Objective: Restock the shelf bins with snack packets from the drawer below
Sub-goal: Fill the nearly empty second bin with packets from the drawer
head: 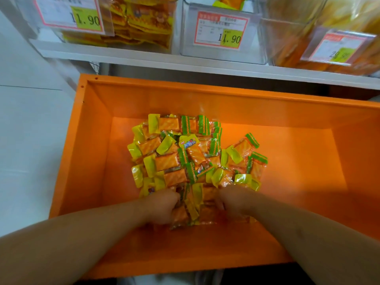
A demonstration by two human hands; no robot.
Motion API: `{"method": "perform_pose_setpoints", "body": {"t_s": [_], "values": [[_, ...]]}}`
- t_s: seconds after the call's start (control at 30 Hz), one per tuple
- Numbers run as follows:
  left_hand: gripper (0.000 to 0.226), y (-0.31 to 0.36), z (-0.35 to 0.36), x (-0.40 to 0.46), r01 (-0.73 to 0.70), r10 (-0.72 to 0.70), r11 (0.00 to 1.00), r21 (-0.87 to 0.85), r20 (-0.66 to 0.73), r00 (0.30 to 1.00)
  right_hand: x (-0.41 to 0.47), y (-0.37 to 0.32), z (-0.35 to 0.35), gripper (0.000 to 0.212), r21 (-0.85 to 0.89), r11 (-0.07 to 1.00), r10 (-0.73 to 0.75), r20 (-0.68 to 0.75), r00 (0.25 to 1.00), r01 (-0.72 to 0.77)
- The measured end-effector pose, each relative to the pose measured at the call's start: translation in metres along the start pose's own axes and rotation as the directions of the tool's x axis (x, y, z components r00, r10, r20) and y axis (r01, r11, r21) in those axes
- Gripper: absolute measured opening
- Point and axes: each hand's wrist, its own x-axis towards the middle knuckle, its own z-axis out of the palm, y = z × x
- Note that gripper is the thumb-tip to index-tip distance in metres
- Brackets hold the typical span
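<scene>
A heap of small snack packets (185, 157), orange with yellow or green ends, lies in the open orange drawer (90, 153). Both my hands are down at the near edge of the heap. My left hand (162, 208) has its fingers curled round packets, and my right hand (234, 200) likewise grips packets, with a bunch of them (191, 210) held between the two. Above the drawer stand clear shelf bins: the left bin (144, 21) is stuffed with yellow packets, the middle bin (222, 31) shows only a few packets at its top.
A white shelf edge (185, 64) runs above the drawer. Price labels reading 11.90 hang on the left and middle bins. A third bin (320, 38) at the right holds orange packets. White floor lies to the left of the drawer.
</scene>
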Motion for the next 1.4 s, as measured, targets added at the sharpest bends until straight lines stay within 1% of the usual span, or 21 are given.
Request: {"method": "perform_pose_setpoints", "body": {"t_s": [0.03, 0.1, 0.2, 0.3, 0.4, 0.57, 0.63, 0.7, 0.77, 0.83, 0.87, 0.93, 0.97, 1.07, 1.1, 1.17, 1.2, 1.27, 1.33, 1.4], "values": [[0.035, 0.000, 0.000, 0.000, -0.004, 0.004, 1.000, 0.008, 0.008, 1.000, -0.001, -0.001, 0.001, 0.013, -0.017, 1.000, -0.010, 0.006, 1.000, 0.011], [0.036, -0.001, 0.000, 0.000, -0.018, 0.018, 0.999, 0.026, 0.010, 1.000, -0.002, -0.003, 0.000, 0.015, -0.040, 0.999, -0.018, 0.006, 1.000, 0.019], [0.055, 0.000, 0.000, -0.001, -0.041, 0.039, 0.998, 0.057, 0.024, 0.999, -0.006, -0.006, -0.010, 0.021, -0.053, 0.999, -0.008, 0.020, 1.000, 0.009], [0.060, 0.003, 0.000, -0.004, -0.047, 0.044, 0.995, 0.092, 0.037, 0.998, -0.008, -0.007, -0.015, 0.022, 0.006, 1.000, -0.004, 0.027, 1.000, 0.004], [0.060, 0.006, -0.002, -0.007, -0.054, 0.051, 0.993, 0.102, 0.028, 0.998, -0.007, -0.003, -0.013, 0.018, 0.083, 0.996, 0.020, -0.023, 1.000, -0.018], [0.056, 0.006, -0.008, -0.014, -0.020, 0.019, 1.000, 0.023, 0.031, 0.999, -0.014, -0.011, -0.023, 0.022, 0.179, 0.984, 0.001, -0.092, 0.996, 0.016], [0.060, 0.005, -0.009, -0.016, -0.001, 0.001, 1.000, -0.005, 0.028, 1.000, -0.020, -0.014, -0.030, 0.021, 0.242, 0.970, 0.003, -0.115, 0.993, 0.026], [0.061, 0.007, -0.018, -0.021, 0.011, -0.011, 0.999, -0.033, 0.003, 1.000, -0.026, -0.014, -0.041, 0.016, 0.336, 0.941, 0.017, -0.165, 0.986, 0.040], [0.052, 0.008, -0.031, -0.027, 0.030, -0.032, 0.997, -0.073, -0.029, 0.999, -0.036, -0.014, -0.055, 0.010, 0.452, 0.890, 0.053, -0.215, 0.975, 0.051], [0.038, 0.011, -0.049, -0.034, 0.046, -0.062, 0.985, -0.168, -0.095, 0.994, -0.052, -0.014, -0.075, 0.014, 0.549, 0.832, 0.075, -0.262, 0.962, 0.085], [0.035, 0.013, -0.060, -0.040, 0.057, -0.090, 0.973, -0.224, -0.141, 0.986, -0.063, -0.015, -0.086, 0.017, 0.602, 0.790, 0.081, -0.285, 0.955, 0.113], [0.043, 0.018, -0.083, -0.054, 0.076, -0.171, 0.927, -0.367, -0.236, 0.957, -0.089, -0.020, -0.110, 0.011, 0.708, 0.684, 0.102, -0.329, 0.939, 0.174], [0.046, 0.021, -0.095, -0.062, 0.057, -0.203, 0.889, -0.454, -0.279, 0.939, -0.104, -0.023, -0.121, 0.008, 0.745, 0.634, 0.118, -0.359, 0.926, 0.208], [0.037, 0.037, -0.133, -0.097, -0.063, -0.245, 0.762, -0.644, -0.376, 0.894, -0.151, -0.033, -0.148, 0.007, 0.783, 0.529, 0.163, -0.471, 0.867, 0.326], [0.035, 0.043, -0.144, -0.109, -0.114, -0.240, 0.714, -0.691, -0.395, 0.887, -0.166, -0.036, -0.155, 0.007, 0.771, 0.519, 0.172, -0.517, 0.839, 0.369], [0.016, 0.056, -0.166, -0.140, -0.214, -0.232, 0.605, -0.767, -0.426, 0.874, -0.194, -0.044, -0.165, 0.008, 0.720, 0.529, 0.187, -0.615, 0.766, 0.449], [0.009, 0.061, -0.176, -0.154, -0.257, -0.216, 0.585, -0.769, -0.453, 0.865, -0.207, -0.048, -0.168, 0.010, 0.689, 0.540, 0.189, -0.659, 0.728, 0.483], [0.015, 0.064, -0.189, -0.179, -0.312, -0.184, 0.611, -0.728, -0.514, 0.838, -0.226, -0.057, -0.173, 0.014, 0.633, 0.551, 0.189, -0.729, 0.658, 0.544], [0.027, 0.064, -0.193, -0.196, -0.329, -0.153, 0.663, -0.673, -0.551, 0.820, -0.238, -0.067, -0.174, 0.014, 0.586, 0.552, 0.184, -0.780, 0.598, 0.594], [0.034, 0.064, -0.191, -0.211, -0.322, -0.139, 0.685, -0.653, -0.551, 0.823, -0.243, -0.076, -0.174, 0.011, 0.528, 0.580, 0.164, -0.821, 0.547, 0.620]]}}
